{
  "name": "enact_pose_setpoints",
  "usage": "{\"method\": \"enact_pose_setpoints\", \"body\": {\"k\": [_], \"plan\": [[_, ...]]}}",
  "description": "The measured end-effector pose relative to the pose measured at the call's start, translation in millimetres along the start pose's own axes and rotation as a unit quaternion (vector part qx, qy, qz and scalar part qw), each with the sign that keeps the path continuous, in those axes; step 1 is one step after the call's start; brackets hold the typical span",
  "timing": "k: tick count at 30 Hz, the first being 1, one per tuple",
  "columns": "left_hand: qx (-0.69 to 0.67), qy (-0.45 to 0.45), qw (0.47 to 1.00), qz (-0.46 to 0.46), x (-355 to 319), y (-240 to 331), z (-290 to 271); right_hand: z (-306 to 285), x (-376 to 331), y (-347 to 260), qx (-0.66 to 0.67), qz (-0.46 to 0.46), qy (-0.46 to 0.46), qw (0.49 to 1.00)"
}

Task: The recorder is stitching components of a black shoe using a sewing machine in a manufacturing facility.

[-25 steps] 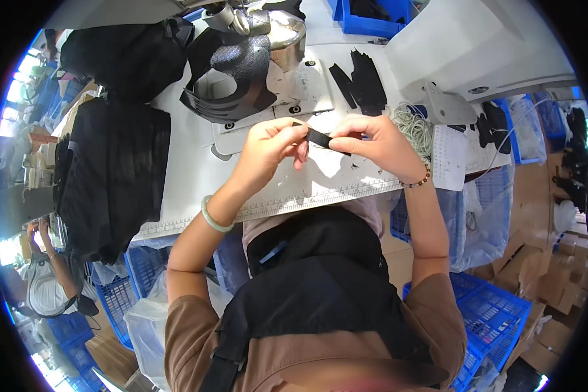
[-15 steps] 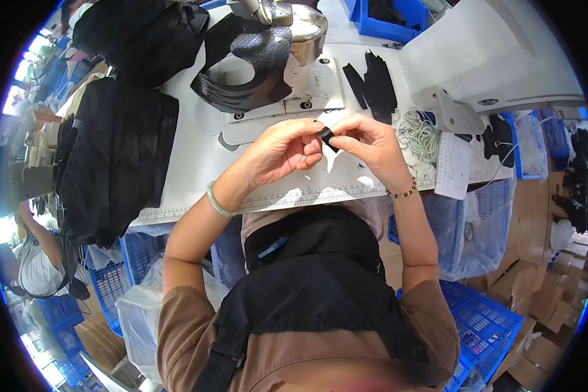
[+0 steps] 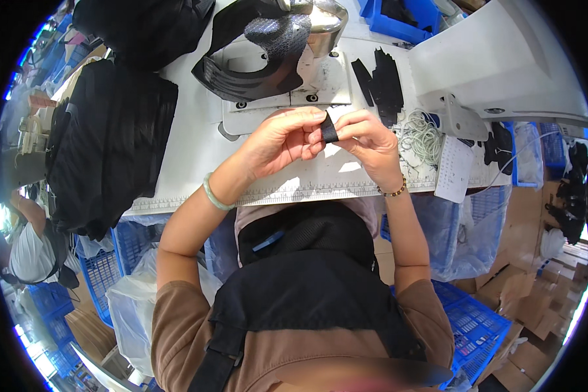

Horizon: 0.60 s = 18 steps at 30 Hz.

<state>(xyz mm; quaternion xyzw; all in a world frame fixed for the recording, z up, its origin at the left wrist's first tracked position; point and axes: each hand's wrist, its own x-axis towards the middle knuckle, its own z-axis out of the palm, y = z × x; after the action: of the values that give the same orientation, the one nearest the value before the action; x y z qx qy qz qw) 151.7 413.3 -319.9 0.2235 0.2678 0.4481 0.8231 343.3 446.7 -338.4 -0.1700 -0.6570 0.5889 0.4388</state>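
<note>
A short strip of black webbing (image 3: 330, 129) is held up between my two hands, above the front part of the white table. My left hand (image 3: 282, 138) pinches it from the left, thumb and forefinger closed on its upper end. From the right, my right hand (image 3: 367, 142) grips its other edge with closed fingers. Just beyond my hands a dark curved shoe-upper-like piece (image 3: 268, 65) hangs at the machine's metal arm (image 3: 325, 29). Flat black strips (image 3: 387, 85) lie on the table to the right of it.
Black fabric pieces are piled (image 3: 111, 144) at the left. A tangle of pale cord (image 3: 419, 138) and a white card (image 3: 454, 168) lie at the right, beside the large white machine body (image 3: 496, 59). A ruler strip (image 3: 294, 195) runs along the table's front edge. Blue crates (image 3: 470, 326) stand below.
The black strip now shows longer and more upright between my fingers. My right hand has shifted slightly down and its fingers are more curled. The whole view has moved a little.
</note>
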Motion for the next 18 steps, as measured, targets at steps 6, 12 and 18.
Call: {"method": "enact_pose_setpoints", "body": {"k": [6, 12, 18], "plan": [[0.018, -0.021, 0.999, 0.02, -1.3, 1.9, -1.5, 1.3, -0.3, -3.7, -0.023, -0.032, -0.001, 0.999], [0.043, -0.012, 0.999, 0.022, -3.8, 3.7, 1.5, -0.9, -1.8, -4.2, -0.035, -0.03, -0.01, 0.999], [0.15, 0.068, 0.984, 0.075, -4.2, 4.2, 4.2, -4.3, -4.5, -6.0, -0.099, -0.044, 0.03, 0.994]]}}
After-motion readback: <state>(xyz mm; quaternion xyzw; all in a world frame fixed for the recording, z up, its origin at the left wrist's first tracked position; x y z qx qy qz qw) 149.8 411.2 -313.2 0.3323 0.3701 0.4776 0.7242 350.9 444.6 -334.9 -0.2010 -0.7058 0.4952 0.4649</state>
